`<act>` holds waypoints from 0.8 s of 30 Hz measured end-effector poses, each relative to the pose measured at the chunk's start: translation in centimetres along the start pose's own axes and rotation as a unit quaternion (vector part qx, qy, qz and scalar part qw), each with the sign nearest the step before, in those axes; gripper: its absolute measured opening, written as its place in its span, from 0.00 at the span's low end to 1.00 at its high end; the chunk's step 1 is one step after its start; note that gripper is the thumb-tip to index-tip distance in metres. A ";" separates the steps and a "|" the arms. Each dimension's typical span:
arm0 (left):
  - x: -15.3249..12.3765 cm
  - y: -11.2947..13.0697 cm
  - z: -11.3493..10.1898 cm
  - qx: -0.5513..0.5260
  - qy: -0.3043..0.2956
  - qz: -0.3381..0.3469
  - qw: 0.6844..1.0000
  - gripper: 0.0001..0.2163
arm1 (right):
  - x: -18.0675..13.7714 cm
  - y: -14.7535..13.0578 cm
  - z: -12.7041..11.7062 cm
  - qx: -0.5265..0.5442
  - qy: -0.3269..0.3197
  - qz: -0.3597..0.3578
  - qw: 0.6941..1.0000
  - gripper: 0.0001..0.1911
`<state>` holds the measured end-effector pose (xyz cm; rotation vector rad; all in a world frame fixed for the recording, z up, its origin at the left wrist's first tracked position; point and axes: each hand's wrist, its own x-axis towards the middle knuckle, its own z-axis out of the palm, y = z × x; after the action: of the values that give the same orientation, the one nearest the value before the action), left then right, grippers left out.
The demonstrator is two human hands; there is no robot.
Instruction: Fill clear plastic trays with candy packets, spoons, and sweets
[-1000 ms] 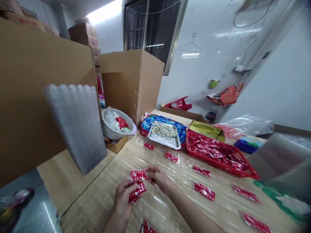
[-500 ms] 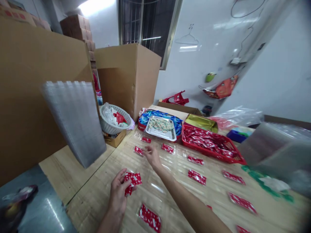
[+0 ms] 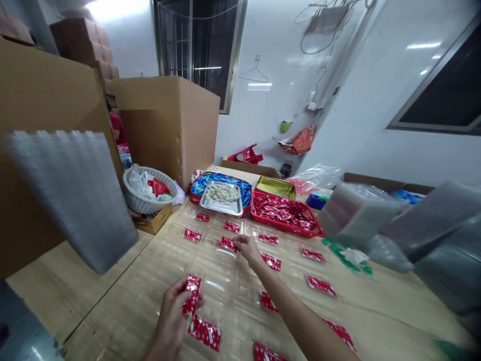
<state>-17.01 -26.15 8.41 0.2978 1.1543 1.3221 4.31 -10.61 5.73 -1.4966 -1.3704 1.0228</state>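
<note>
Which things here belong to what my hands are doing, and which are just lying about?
Seemingly in use:
Held packet, in left hand
Placed packet, at right hand
Clear plastic underneath
Red basket of packets

Probably just lying about:
Colander
Gold tray

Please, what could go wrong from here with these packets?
The right hand has fingers at one end of a red, white-patterned rectangular packet; lifting away might drag it askew. The left hand grips a second red, white-patterned packet; if it slips, it could land on the flat packet nearby.
</note>
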 end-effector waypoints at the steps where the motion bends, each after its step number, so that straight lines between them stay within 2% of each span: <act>1: -0.2 0.0 0.1 0.009 -0.009 0.000 1.000 0.24 | 0.6 0.1 -0.1 -0.016 0.010 -0.001 1.000 0.05; 4: -0.6 -0.1 0.3 0.028 -0.014 0.007 0.999 0.34 | 0.4 0.0 0.2 -0.059 0.028 -0.015 0.998 0.05; 7: -0.9 -0.5 0.5 0.070 -0.022 0.021 0.997 0.40 | -2.7 -0.9 1.1 -0.079 -0.003 -0.046 0.996 0.08; 9: -1.0 -1.1 0.6 0.119 -0.051 0.010 0.992 0.39 | -5.8 -1.6 1.6 -0.074 -0.101 -0.066 0.990 0.09; 12: -1.0 -2.1 0.6 0.174 -0.120 -0.026 0.977 0.36 | -10.3 -2.3 1.8 -0.032 -0.303 -0.079 0.949 0.09; 14: -1.1 -2.5 0.5 0.177 -0.126 -0.034 0.976 0.37 | -12.1 -2.1 1.4 0.007 -0.357 -0.055 0.932 0.08; 16: -1.4 -2.4 0.2 0.167 -0.096 -0.026 0.981 0.39 | -12.5 -1.6 0.8 0.043 -0.331 -0.009 0.943 0.07; 18: -2.0 -1.6 -0.4 0.156 -0.061 -0.002 0.986 0.38 | -11.7 -0.7 0.1 0.061 -0.258 0.023 0.964 0.08; 21: -3.3 -0.1 -2.0 0.149 -0.004 0.041 0.988 0.35 | -9.7 0.5 -0.2 0.039 -0.145 0.031 0.988 0.10; 24: -4.4 0.6 -4.2 0.164 0.036 0.088 0.982 0.28 | -8.3 1.2 0.7 -0.009 -0.119 0.025 0.992 0.07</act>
<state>-19.91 -31.48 9.02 0.6077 1.4361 1.3001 3.51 -18.87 4.57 -1.4642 -1.5164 1.2568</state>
